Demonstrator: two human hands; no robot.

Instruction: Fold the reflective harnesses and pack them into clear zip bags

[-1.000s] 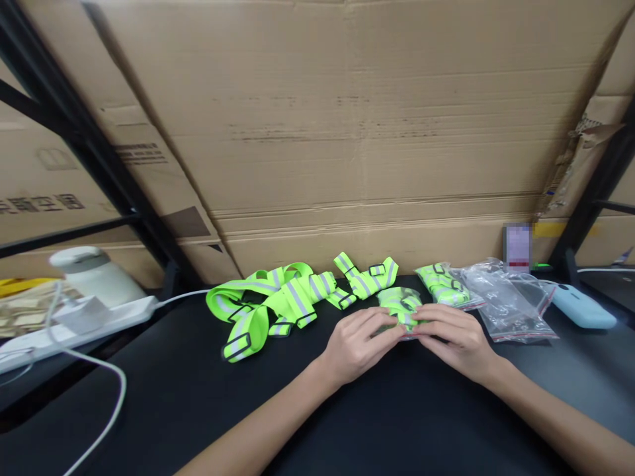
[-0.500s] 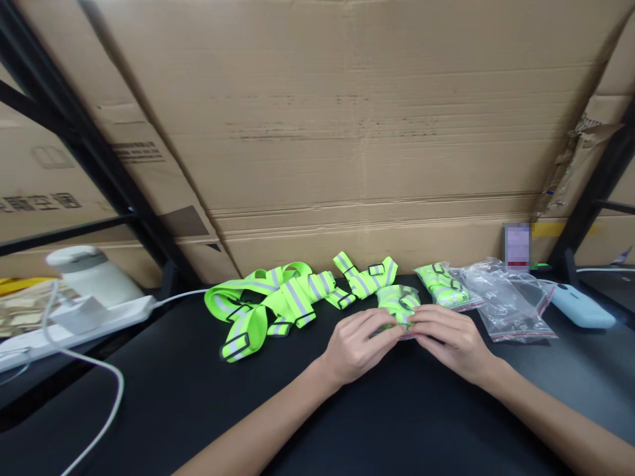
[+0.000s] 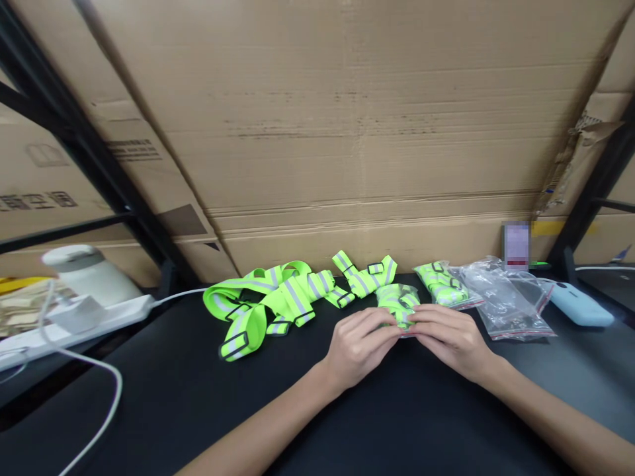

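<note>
Between my two hands lies a clear zip bag with a folded neon-green reflective strap inside. My left hand pinches the bag's near edge from the left, thumb and fingers pressed together. From the right, my right hand pinches the same edge, so my fingertips almost meet. The bag's near edge is partly hidden behind my fingers. Left of the bag, loose neon-green reflective straps with black buckles lie on the black table. A second filled zip bag lies just beyond my right hand.
Flat clear zip bags lie at the right, beside a light blue power bank. A phone leans at the back. On the left are a white power strip, its cable and a white bottle. A cardboard wall stands behind.
Both hands stay on the bag's near edge, with the fingers shifted only very slightly. The straps and other bags lie as before; the view has moved a little.
</note>
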